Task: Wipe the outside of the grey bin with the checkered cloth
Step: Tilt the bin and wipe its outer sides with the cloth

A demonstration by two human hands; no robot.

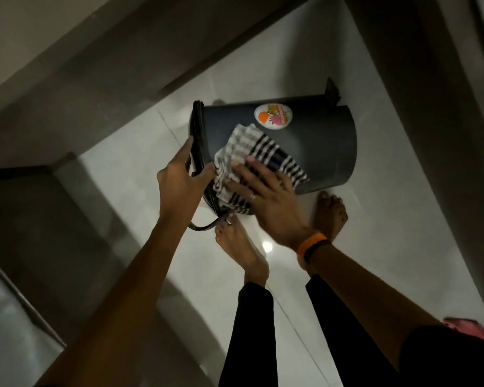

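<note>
The bin (313, 141) lies on its side on the floor (375, 247), a smooth, dark grey, slightly tapered plastic cylinder with its rimmed mouth turned to the left and its base to the right. A black pedal (332, 90) juts from the base end at the top. On the upper curve of the wall sits an oval sticker (273, 117), white with orange, pink and yellow shapes. A thin curved handle (207, 225) hangs from the rim down to the floor.

The cloth (252, 152), soft woven fabric in white, grey and black checks, is draped in loose folds over the bin's outer wall near the rim, one edge drooping down the side.

The right hand (266, 199) lies flat on the cloth, fingers spread and pressing it against the wall; a ring (252, 197) shows on one finger and an orange-and-black band (312, 247) circles the wrist. The left hand (179, 180) grips the rim, thumb toward the wall side and fingers curled over the mouth's edge.

Two bare feet stand on the glossy pale tiles, the left foot (241, 244) touching the handle's end, the right foot (330, 213) just beside the bin's lower side. Black trousers (252, 331) cover the legs. A small bright reflection (267, 246) glints on the tile between the feet.
</note>
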